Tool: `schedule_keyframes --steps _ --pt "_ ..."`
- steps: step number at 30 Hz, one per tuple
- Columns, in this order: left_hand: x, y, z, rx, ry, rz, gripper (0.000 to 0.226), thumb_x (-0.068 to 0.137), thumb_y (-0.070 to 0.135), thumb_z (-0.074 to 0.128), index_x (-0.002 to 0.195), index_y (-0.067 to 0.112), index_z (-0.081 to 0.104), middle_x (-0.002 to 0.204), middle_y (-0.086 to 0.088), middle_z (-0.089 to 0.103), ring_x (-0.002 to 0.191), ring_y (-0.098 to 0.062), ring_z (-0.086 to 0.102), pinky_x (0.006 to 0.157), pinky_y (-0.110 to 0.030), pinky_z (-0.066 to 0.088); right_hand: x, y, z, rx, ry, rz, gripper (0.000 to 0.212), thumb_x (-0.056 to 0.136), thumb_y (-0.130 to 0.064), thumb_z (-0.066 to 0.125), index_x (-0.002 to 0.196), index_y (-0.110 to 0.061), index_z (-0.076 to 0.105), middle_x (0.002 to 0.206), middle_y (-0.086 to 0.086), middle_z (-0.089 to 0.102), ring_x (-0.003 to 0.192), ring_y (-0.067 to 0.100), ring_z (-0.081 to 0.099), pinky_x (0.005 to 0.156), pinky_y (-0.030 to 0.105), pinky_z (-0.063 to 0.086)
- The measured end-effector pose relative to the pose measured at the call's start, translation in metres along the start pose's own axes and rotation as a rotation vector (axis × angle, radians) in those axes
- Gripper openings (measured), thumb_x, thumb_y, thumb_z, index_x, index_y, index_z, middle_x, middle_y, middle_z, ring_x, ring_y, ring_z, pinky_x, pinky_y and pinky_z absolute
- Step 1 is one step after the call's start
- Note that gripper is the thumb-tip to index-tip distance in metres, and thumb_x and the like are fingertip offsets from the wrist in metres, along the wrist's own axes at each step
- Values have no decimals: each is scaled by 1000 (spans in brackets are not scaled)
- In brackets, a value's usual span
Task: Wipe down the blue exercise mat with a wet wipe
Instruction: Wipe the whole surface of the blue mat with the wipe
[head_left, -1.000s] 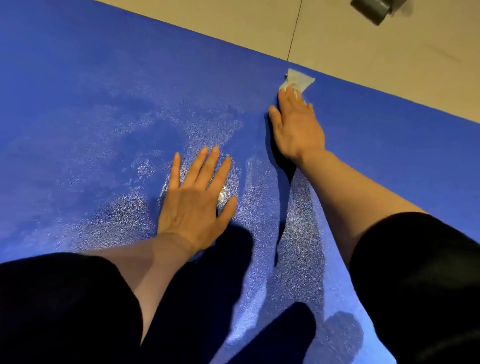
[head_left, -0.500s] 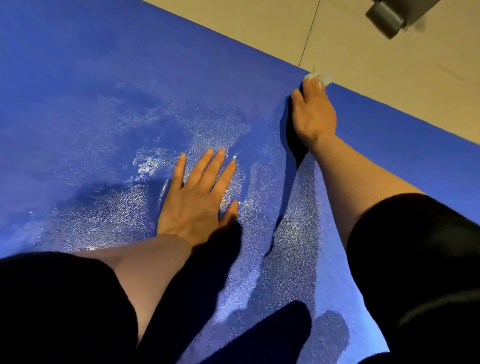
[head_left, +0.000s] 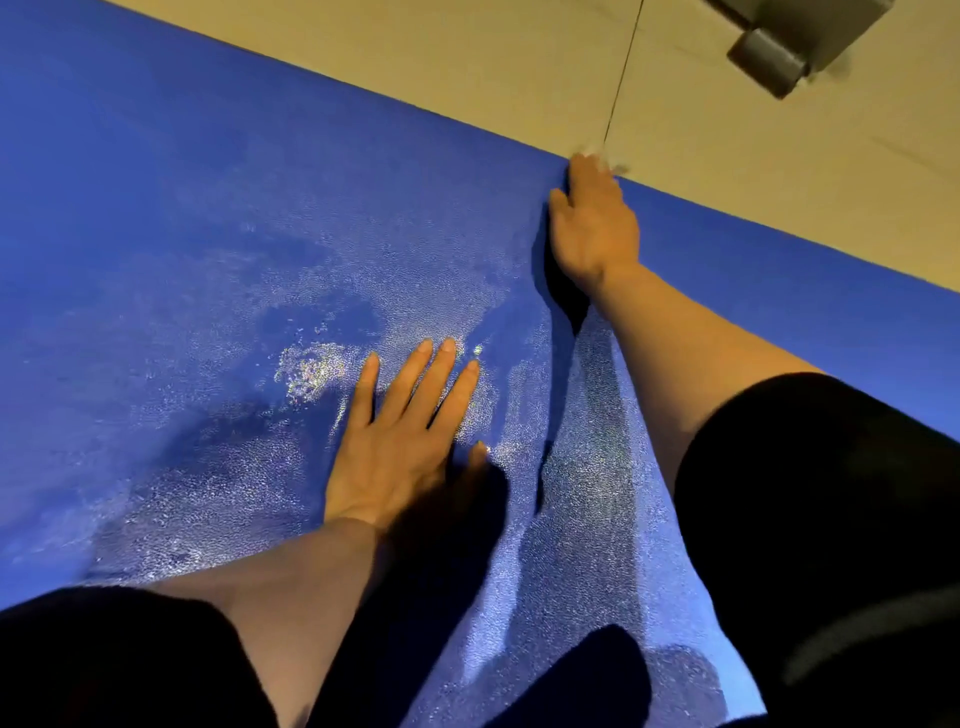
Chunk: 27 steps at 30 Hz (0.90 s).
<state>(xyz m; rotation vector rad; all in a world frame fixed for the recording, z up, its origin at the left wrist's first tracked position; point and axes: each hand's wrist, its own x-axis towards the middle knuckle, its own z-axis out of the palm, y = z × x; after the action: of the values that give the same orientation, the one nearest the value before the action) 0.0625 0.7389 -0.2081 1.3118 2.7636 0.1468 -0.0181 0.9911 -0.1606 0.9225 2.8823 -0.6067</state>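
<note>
the blue textured foam exercise mat (head_left: 218, 218) lies flat on the floor and fills most of the view, from the lower left up to a straight far edge that runs from the upper left to the right side. large parts of its middle are wet and shiny, with a bright glittering patch just left of the left hand's fingertips and a paler wet band going down between the two arms. the small white wet wipe (head_left: 602, 162) is at the far edge of the mat, almost fully hidden under the fingertips of the right hand (head_left: 592, 228); only a thin blurred bit of it shows, touching the border between mat and floor

the right hand is stretched far forward with its palm down on the mat, its fingers close together and pressing on the wipe; the fingertips are blurred, so i cannot tell if they curl over the mat edge. the left hand (head_left: 400, 441) lies flat on the wet middle of the mat, palm down, the fingers straight and a little spread, the thumb out to the side. it holds nothing. both forearms are bare and come out of short black sleeves (head_left: 810, 519) at the bottom of the view

beyond the mat is a beige tiled floor (head_left: 467, 67) with one dark joint line. a grey metal block-shaped object (head_left: 779, 47), partly cut off, stands in the upper right corner, well apart from the mat
</note>
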Motion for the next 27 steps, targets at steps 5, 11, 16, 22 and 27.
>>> schedule_keyframes --steps 5,11,16,22,27 --pt "-1 5 -8 -28 -33 -24 70 91 54 29 148 16 37 155 -9 34 143 -25 29 114 -55 14 1 -18 10 -55 -111 -202 57 106 -28 28 155 -10 6 163 6 0 150 20 2 118 29 6" --pt "1 5 -9 -33 -7 -13 65 94 51 26 146 14 39 153 -10 36 141 -29 34 112 -57 20 -19 20 0 -42 38 17 54 105 -24 28 155 -10 14 163 7 7 149 25 11 120 38 14" --pt "3 4 -7 -17 -31 -26 65 94 54 26 147 17 34 154 -8 36 141 -28 34 112 -56 18 -14 -37 15 -44 -17 25 55 106 -22 25 152 2 8 161 16 2 149 29 4 119 36 10" --pt "-2 6 -14 -43 -47 -29 68 91 52 30 149 17 36 156 -7 31 145 -25 27 115 -55 15 -44 -3 17 -112 -15 -164 59 105 -30 32 155 -11 9 163 7 6 149 21 7 119 30 4" --pt "0 6 -15 -33 -53 -40 68 91 52 30 149 17 36 157 -6 29 145 -25 26 115 -55 16 -55 2 22 -87 42 39 61 102 -37 22 151 -2 19 160 14 13 147 28 12 120 39 6"
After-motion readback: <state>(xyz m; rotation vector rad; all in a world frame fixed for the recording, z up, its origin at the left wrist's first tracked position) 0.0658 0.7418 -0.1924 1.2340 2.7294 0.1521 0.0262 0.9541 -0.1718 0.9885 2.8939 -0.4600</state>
